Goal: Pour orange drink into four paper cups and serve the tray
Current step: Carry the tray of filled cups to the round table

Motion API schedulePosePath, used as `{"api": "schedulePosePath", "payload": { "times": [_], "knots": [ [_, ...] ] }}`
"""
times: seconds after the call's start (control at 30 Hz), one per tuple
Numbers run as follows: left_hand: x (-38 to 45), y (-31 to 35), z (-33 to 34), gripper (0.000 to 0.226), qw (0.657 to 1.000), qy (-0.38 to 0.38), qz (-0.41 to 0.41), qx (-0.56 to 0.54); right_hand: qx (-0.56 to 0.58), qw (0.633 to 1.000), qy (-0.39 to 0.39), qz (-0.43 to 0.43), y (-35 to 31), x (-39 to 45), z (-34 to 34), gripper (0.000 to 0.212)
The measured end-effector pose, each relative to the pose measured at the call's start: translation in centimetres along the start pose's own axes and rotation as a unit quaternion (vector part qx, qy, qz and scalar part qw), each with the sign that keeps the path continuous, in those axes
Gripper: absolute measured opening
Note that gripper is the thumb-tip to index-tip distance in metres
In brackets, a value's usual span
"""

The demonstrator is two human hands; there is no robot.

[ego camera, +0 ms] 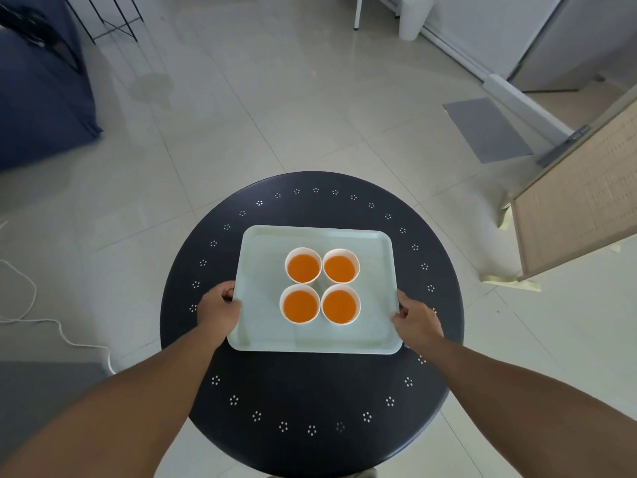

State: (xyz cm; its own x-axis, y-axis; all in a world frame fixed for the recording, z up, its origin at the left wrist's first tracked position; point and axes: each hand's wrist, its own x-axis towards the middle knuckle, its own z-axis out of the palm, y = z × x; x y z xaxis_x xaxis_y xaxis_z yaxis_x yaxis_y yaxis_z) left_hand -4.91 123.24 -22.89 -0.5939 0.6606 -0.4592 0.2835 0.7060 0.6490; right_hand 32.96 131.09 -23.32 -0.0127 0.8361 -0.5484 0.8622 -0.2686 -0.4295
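Observation:
A pale green tray (265, 257) lies over the middle of a round dark table (310, 391). On it stand several white paper cups (303, 265) in a tight square, each filled with orange drink. My left hand (220, 305) grips the tray's left edge, fingers curled under the rim. My right hand (415, 317) grips the right edge in the same way. Whether the tray rests on the table or hangs just above it, I cannot tell.
Light floor tiles surround the table. A dark blue sofa (38, 98) stands at the far left, a rattan panel (582, 194) at the right, a grey mat (486, 129) beyond it. A white cable (31, 298) trails on the floor at the left.

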Motion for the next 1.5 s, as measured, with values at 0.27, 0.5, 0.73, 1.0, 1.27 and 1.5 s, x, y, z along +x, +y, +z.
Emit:
{"api": "schedulePosePath", "payload": {
  "times": [0.27,0.5,0.73,1.0,1.27,1.5],
  "knots": [
    [0.0,-0.3,0.6,0.037,1.000,-0.001,-0.003,0.019,0.023,1.000,0.006,0.008,0.5,0.6,0.0,0.063],
    [0.1,-0.4,0.4,0.035,0.999,0.000,-0.001,0.032,0.088,0.996,0.009,0.006,1.5,2.3,-0.3,0.045],
    [0.4,-0.8,0.1,0.033,1.000,-0.010,-0.011,0.027,0.119,0.993,0.020,0.014,1.5,3.1,0.0,0.046],
    [0.6,-0.6,0.0,0.031,0.999,-0.013,-0.020,0.039,0.103,0.994,0.028,0.021,1.0,2.3,0.1,0.054],
    [0.2,-0.6,-1.8,0.034,0.990,-0.075,-0.017,0.116,0.046,0.999,-0.017,-0.012,0.3,1.2,-1.4,0.065],
    [-1.1,-0.4,-2.9,0.038,0.979,-0.116,-0.005,0.166,0.004,1.000,-0.023,-0.014,-0.4,0.3,-2.3,0.034]
  ]
}}
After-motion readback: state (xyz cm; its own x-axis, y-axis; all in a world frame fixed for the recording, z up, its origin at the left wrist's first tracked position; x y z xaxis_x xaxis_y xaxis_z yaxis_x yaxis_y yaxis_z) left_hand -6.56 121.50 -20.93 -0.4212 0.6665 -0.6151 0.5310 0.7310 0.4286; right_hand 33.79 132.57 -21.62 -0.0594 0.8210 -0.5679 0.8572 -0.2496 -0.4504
